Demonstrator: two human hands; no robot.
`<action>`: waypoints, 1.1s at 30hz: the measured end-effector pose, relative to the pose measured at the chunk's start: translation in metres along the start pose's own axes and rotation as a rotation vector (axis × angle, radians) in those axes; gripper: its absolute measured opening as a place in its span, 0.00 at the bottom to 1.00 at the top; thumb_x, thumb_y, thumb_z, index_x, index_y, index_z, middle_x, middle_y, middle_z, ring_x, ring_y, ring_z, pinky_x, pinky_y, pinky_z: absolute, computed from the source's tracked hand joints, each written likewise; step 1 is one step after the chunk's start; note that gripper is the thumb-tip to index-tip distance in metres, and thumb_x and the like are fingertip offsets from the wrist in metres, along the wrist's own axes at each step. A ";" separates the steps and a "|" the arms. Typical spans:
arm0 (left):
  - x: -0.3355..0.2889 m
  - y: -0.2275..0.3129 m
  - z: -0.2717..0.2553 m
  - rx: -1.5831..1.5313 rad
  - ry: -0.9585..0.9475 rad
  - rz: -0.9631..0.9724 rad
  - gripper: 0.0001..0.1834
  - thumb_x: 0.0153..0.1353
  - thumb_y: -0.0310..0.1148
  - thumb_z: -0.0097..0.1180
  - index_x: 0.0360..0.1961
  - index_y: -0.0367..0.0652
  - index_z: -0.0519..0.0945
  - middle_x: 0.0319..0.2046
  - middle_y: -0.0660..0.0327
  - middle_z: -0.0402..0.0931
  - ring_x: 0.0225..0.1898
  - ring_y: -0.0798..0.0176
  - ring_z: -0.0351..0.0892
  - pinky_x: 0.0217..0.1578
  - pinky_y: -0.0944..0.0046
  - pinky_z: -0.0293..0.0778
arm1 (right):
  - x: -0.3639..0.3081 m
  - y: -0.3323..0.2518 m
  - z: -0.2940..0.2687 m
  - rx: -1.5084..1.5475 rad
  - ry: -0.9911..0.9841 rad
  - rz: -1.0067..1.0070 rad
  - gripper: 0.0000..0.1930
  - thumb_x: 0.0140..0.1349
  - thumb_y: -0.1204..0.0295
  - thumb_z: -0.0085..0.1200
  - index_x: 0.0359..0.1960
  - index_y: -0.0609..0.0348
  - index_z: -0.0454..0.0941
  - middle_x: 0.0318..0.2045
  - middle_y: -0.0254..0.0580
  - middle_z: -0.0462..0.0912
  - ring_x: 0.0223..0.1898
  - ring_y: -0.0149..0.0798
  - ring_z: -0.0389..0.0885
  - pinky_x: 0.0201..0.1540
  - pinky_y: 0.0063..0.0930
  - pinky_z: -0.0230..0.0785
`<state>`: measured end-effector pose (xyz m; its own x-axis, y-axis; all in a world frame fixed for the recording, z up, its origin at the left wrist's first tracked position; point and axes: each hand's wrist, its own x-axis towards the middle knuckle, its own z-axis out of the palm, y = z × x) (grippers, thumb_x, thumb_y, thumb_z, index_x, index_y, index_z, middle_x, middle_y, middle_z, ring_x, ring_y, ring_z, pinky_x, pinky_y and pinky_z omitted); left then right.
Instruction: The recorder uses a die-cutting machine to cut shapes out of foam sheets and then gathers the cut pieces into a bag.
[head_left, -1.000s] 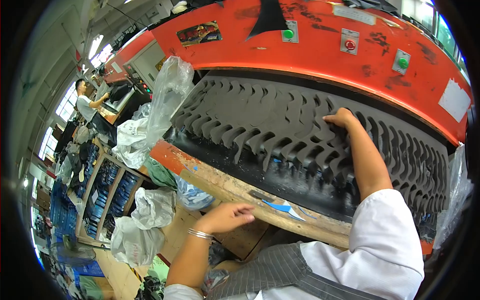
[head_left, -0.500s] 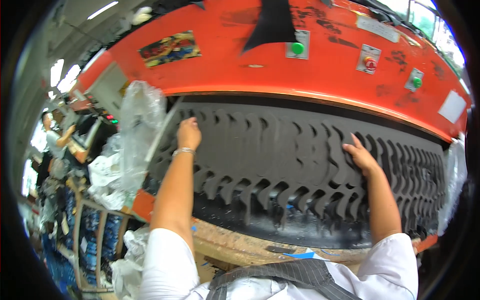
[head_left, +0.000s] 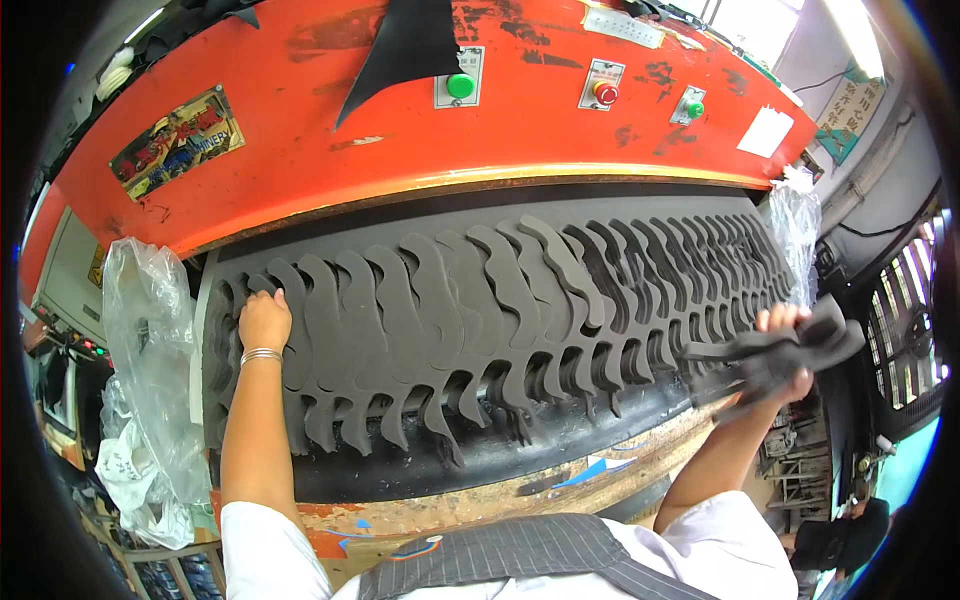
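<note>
A dark grey foam-like sheet (head_left: pixel 400 325), cut into rows of wavy strips, covers the machine bed in front of me. At its left end my left hand (head_left: pixel 265 322) rests with fingers curled down at the strips; what is under the fingertips is hidden. Off the sheet's right front corner, my right hand (head_left: pixel 788 318) grips a bunch of loose wavy strips (head_left: pixel 765 358), somewhat blurred. Several cut strips (head_left: pixel 555 270) stand tilted up out of the sheet near its middle. Along the front edge, scalloped ends (head_left: pixel 450 425) hang over a black surface (head_left: pixel 400 472).
An orange machine beam (head_left: pixel 330 120) spans behind the sheet, with a green button (head_left: pixel 460 87), a red button (head_left: pixel 605 94) and another green button (head_left: pixel 695 110). Clear plastic bags (head_left: pixel 150 350) hang at the left. A worn wooden ledge (head_left: pixel 440 505) runs along the front.
The view has swung to the right. My right hand has lifted off the sheet and moved right, now holding a bunch of strips. My left hand stays at the left end.
</note>
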<state>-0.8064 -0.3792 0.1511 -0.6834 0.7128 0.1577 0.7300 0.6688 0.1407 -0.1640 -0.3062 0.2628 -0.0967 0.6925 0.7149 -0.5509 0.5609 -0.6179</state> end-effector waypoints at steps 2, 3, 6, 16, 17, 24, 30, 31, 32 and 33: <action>0.003 -0.011 -0.009 0.022 -0.180 -0.076 0.27 0.66 0.47 0.44 0.39 0.28 0.80 0.42 0.36 0.77 0.49 0.37 0.76 0.51 0.48 0.70 | 0.014 0.033 0.050 -0.250 0.081 0.192 0.37 0.39 0.60 0.63 0.53 0.63 0.67 0.42 0.43 0.75 0.48 0.40 0.72 0.55 0.35 0.63; 0.004 -0.022 -0.004 -0.019 -0.241 -0.105 0.30 0.66 0.49 0.42 0.40 0.27 0.80 0.44 0.35 0.76 0.51 0.37 0.74 0.53 0.49 0.68 | 0.026 0.057 0.066 -0.297 0.002 0.427 0.38 0.38 0.63 0.63 0.54 0.68 0.69 0.46 0.48 0.78 0.51 0.40 0.74 0.54 0.36 0.66; 0.023 -0.043 0.000 -0.138 -0.377 -0.091 0.34 0.64 0.54 0.43 0.44 0.25 0.79 0.48 0.33 0.74 0.54 0.36 0.73 0.56 0.51 0.67 | 0.062 0.166 0.090 -0.937 -0.300 0.704 0.37 0.41 0.54 0.67 0.52 0.65 0.74 0.47 0.51 0.79 0.49 0.45 0.77 0.54 0.35 0.67; -0.029 -0.105 -0.040 -1.496 -0.602 -0.318 0.30 0.56 0.44 0.62 0.55 0.35 0.74 0.56 0.49 0.72 0.56 0.55 0.73 0.57 0.58 0.66 | 0.067 0.244 0.150 -1.281 -0.331 1.217 0.50 0.41 0.48 0.62 0.59 0.81 0.61 0.56 0.69 0.70 0.58 0.55 0.71 0.59 0.38 0.63; -0.050 -0.102 -0.048 -1.662 -0.423 -0.245 0.29 0.57 0.39 0.61 0.56 0.35 0.71 0.54 0.48 0.72 0.54 0.54 0.75 0.56 0.56 0.68 | 0.067 0.243 0.145 -1.271 -0.325 1.219 0.50 0.41 0.48 0.62 0.59 0.81 0.61 0.56 0.69 0.70 0.58 0.55 0.71 0.59 0.38 0.63; -0.163 -0.119 -0.168 -1.642 0.082 0.083 0.28 0.59 0.35 0.57 0.58 0.32 0.67 0.47 0.48 0.75 0.45 0.53 0.79 0.49 0.50 0.77 | 0.089 0.237 0.141 -0.974 -0.459 1.454 0.36 0.47 0.50 0.58 0.50 0.72 0.76 0.45 0.56 0.81 0.46 0.51 0.80 0.50 0.37 0.70; -0.071 -0.001 -0.130 -1.293 -0.274 -0.120 0.26 0.51 0.36 0.63 0.46 0.26 0.76 0.36 0.51 0.80 0.39 0.55 0.81 0.40 0.60 0.77 | 0.088 0.246 0.081 -0.749 -0.373 1.669 0.38 0.42 0.46 0.63 0.54 0.56 0.76 0.53 0.48 0.78 0.51 0.49 0.77 0.52 0.43 0.67; -0.051 -0.004 -0.108 -1.211 -0.245 -0.164 0.32 0.47 0.40 0.67 0.47 0.23 0.75 0.36 0.50 0.81 0.40 0.51 0.81 0.43 0.59 0.74 | 0.087 0.243 0.092 -0.675 -0.365 1.651 0.38 0.41 0.48 0.65 0.54 0.56 0.76 0.52 0.48 0.78 0.50 0.48 0.77 0.51 0.44 0.68; -0.038 -0.007 -0.086 -1.022 -0.233 -0.163 0.33 0.45 0.42 0.67 0.44 0.22 0.77 0.37 0.46 0.81 0.42 0.49 0.81 0.45 0.59 0.73 | 0.087 0.234 0.106 -0.672 -0.384 1.612 0.37 0.41 0.49 0.66 0.53 0.56 0.76 0.52 0.48 0.78 0.49 0.48 0.78 0.50 0.44 0.69; -0.029 -0.003 -0.069 -0.844 -0.234 -0.152 0.34 0.44 0.45 0.66 0.42 0.21 0.78 0.37 0.43 0.81 0.43 0.47 0.81 0.47 0.58 0.72 | 0.088 0.223 0.110 -0.682 -0.384 1.575 0.36 0.40 0.51 0.67 0.53 0.56 0.77 0.51 0.47 0.79 0.48 0.47 0.79 0.50 0.43 0.71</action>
<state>-0.7888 -0.4162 0.2131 -0.6894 0.7156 -0.1125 0.3287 0.4474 0.8318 -0.3867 -0.1702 0.2238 -0.3757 0.6337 -0.6762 0.6551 -0.3344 -0.6775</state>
